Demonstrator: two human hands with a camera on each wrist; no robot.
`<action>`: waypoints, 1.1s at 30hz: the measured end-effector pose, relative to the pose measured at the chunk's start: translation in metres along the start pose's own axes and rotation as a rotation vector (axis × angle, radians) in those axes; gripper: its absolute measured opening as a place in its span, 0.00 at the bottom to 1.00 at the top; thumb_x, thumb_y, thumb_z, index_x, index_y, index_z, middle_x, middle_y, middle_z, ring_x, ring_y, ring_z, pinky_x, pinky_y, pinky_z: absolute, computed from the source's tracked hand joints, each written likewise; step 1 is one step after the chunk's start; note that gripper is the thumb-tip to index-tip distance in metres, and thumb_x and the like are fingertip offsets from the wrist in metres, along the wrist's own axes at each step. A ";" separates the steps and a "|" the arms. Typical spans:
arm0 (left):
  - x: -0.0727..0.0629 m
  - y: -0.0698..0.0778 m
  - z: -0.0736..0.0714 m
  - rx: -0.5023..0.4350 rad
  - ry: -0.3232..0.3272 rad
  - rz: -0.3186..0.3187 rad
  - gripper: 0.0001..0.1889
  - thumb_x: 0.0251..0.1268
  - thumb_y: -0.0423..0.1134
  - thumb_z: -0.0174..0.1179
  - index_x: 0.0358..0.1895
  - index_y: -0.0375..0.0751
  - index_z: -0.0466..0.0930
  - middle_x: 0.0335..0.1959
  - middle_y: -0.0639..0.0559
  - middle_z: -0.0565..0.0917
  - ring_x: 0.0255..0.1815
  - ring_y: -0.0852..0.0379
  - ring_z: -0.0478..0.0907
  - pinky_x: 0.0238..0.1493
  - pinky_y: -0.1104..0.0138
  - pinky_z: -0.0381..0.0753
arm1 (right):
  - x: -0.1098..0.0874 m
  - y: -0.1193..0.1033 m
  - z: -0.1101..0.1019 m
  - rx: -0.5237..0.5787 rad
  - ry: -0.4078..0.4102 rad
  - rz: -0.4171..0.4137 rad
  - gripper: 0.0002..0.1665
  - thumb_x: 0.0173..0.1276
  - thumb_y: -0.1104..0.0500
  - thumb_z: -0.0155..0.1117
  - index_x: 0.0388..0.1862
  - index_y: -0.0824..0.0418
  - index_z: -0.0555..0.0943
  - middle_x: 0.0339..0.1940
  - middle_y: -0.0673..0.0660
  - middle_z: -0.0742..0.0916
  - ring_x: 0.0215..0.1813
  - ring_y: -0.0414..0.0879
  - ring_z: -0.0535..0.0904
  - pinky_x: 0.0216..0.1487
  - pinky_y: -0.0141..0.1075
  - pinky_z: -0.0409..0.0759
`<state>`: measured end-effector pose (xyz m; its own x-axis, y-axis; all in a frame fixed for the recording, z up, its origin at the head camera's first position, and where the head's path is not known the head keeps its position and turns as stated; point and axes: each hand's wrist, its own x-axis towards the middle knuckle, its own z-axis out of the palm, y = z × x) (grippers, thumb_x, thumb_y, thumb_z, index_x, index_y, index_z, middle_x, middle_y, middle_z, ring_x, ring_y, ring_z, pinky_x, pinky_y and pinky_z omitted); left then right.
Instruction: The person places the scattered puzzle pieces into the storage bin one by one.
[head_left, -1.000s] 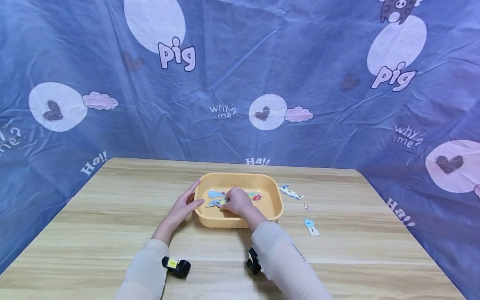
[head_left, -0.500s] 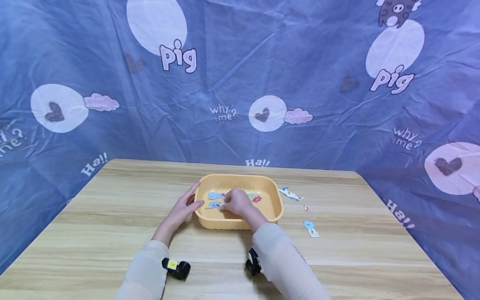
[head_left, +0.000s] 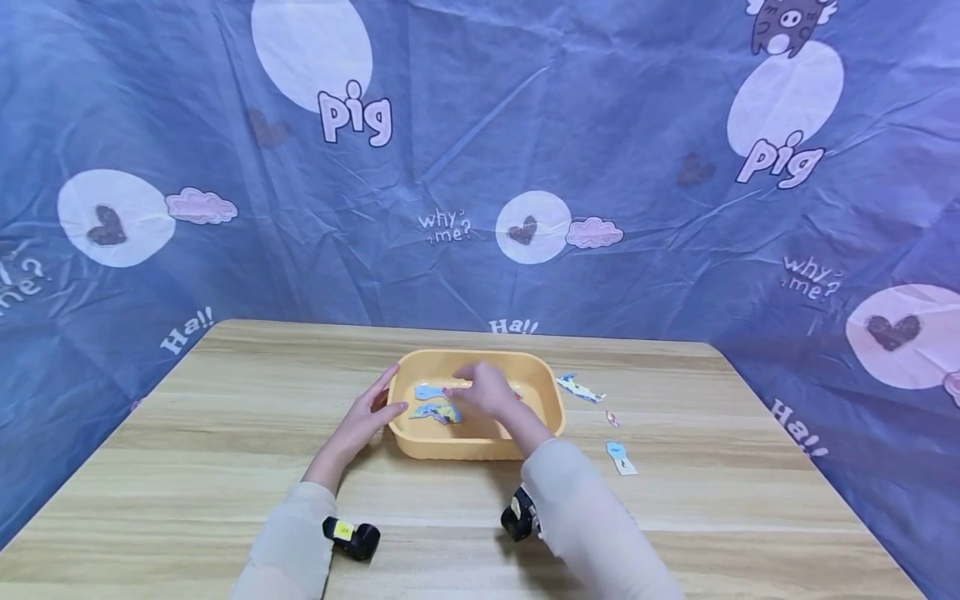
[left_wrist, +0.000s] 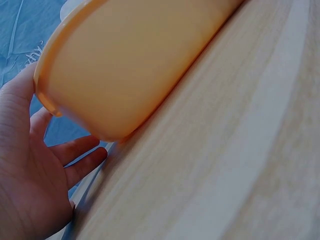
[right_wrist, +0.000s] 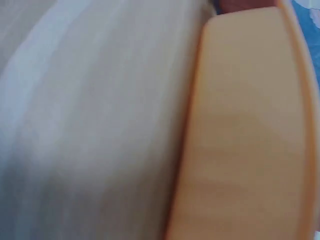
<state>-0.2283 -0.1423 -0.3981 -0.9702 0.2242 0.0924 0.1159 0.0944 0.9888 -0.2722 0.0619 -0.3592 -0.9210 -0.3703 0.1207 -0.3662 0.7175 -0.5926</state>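
Note:
A pale orange plastic basin [head_left: 476,451] stands on the table. My left hand [head_left: 362,419] holds its left end, the thumb over the rim and the other fingers against the outside wall, as the left wrist view shows. Inside lie flat printed puzzle pieces: a light blue piece [head_left: 428,392] and, nearer me, a blue-and-yellow piece [head_left: 442,413]. My right hand [head_left: 489,390] hovers over the basin floor, thumb and fingers apart, blurred, with nothing seen between them. It partly hides a red-printed piece [head_left: 517,395]. The right wrist view shows only the basin's outer wall [right_wrist: 245,130] and table.
Right of the basin on the wooden table [head_left: 225,467] lie a long blue-and-white piece [head_left: 581,388], a small red-and-white piece [head_left: 612,419] and a blue-and-white piece [head_left: 620,458]. A blue patterned cloth [head_left: 450,167] hangs behind the table.
My right hand has left the blue-and-yellow piece and moved up and slightly right, its fingers spreading. That piece now shows fully on the basin floor. The left hand stays in place.

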 end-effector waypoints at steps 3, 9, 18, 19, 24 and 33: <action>0.000 0.000 -0.001 0.000 -0.002 0.000 0.34 0.58 0.34 0.53 0.67 0.43 0.47 0.65 0.37 0.50 0.61 0.42 0.53 0.56 0.58 0.61 | -0.001 0.000 -0.012 0.010 0.018 -0.015 0.21 0.53 0.58 0.64 0.44 0.69 0.77 0.43 0.62 0.81 0.48 0.53 0.74 0.51 0.40 0.70; -0.001 0.001 -0.001 0.001 0.002 -0.001 0.34 0.58 0.34 0.53 0.67 0.43 0.47 0.65 0.38 0.50 0.61 0.42 0.53 0.55 0.59 0.62 | -0.008 0.008 -0.034 0.061 0.060 -0.040 0.21 0.54 0.59 0.63 0.45 0.70 0.76 0.44 0.63 0.80 0.49 0.53 0.73 0.50 0.40 0.71; -0.001 0.002 -0.001 0.004 -0.001 -0.003 0.34 0.59 0.33 0.52 0.67 0.42 0.46 0.64 0.37 0.51 0.61 0.42 0.53 0.56 0.58 0.61 | -0.025 0.027 -0.067 0.091 0.112 -0.028 0.22 0.55 0.59 0.62 0.46 0.71 0.75 0.46 0.63 0.79 0.52 0.55 0.71 0.53 0.44 0.67; 0.000 0.001 -0.002 0.003 -0.002 -0.001 0.34 0.59 0.33 0.52 0.67 0.42 0.46 0.64 0.37 0.51 0.61 0.42 0.53 0.56 0.58 0.61 | -0.027 0.029 -0.070 0.095 0.116 -0.027 0.22 0.55 0.59 0.62 0.46 0.71 0.75 0.46 0.63 0.79 0.52 0.56 0.71 0.53 0.44 0.67; 0.002 -0.005 -0.003 -0.007 -0.004 0.014 0.34 0.58 0.33 0.53 0.67 0.42 0.47 0.64 0.37 0.51 0.61 0.41 0.53 0.56 0.57 0.60 | -0.038 0.038 -0.083 0.087 0.129 -0.043 0.22 0.56 0.60 0.61 0.46 0.73 0.75 0.46 0.65 0.79 0.52 0.57 0.70 0.53 0.46 0.67; 0.011 -0.026 -0.008 0.003 0.003 0.026 0.35 0.56 0.40 0.56 0.66 0.52 0.49 0.65 0.42 0.52 0.61 0.45 0.55 0.56 0.60 0.62 | -0.064 0.072 -0.104 0.071 0.148 -0.049 0.21 0.56 0.61 0.61 0.46 0.73 0.75 0.45 0.65 0.79 0.51 0.59 0.71 0.52 0.49 0.68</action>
<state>-0.2440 -0.1500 -0.4218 -0.9675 0.2236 0.1180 0.1413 0.0914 0.9857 -0.2535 0.1991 -0.3268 -0.9138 -0.3089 0.2637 -0.4055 0.6556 -0.6370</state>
